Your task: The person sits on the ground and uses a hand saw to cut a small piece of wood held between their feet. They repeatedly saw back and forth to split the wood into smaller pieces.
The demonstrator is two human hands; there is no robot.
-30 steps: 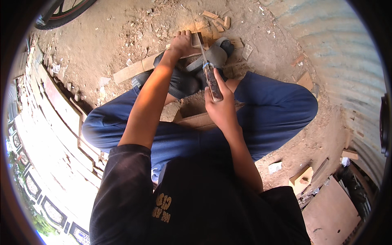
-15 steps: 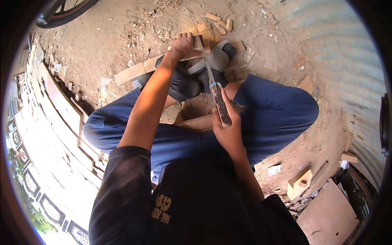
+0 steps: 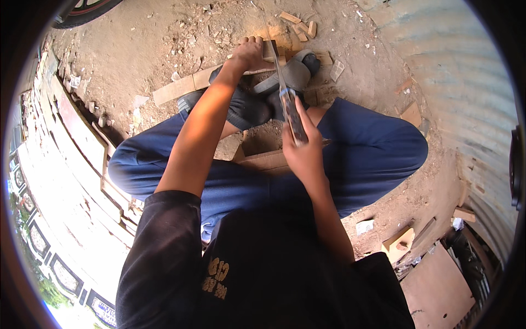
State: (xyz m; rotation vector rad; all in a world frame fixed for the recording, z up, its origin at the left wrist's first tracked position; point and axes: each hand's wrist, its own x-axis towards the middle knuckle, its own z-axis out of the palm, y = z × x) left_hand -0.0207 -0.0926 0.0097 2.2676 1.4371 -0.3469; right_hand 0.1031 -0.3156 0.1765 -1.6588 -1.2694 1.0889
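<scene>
My right hand (image 3: 302, 148) is wrapped round the worn handle of a handsaw (image 3: 292, 116), whose thin blade points away from me. That blade lies against the right end of a wooden piece (image 3: 268, 51). My left hand (image 3: 248, 53) presses down on this piece just left of the blade, fingers curled over its far edge. Under and beside it a long pale wooden plank (image 3: 183, 88) stretches to the left across the ground. My sandalled feet (image 3: 296, 71) are close by, below the blade. Fingers and palm hide much of the held wood.
Several small wood offcuts (image 3: 300, 26) and sawdust lie beyond the saw. A corrugated metal sheet (image 3: 455, 71) stands on the right. A wheel (image 3: 85, 12) is at the far left, boards (image 3: 82, 131) lie at the left, and a flat panel (image 3: 438, 288) lies at the lower right.
My right hand and the saw have moved forward, away from me, along the cut. My left hand stays on the wood; the whole view has shifted slightly.
</scene>
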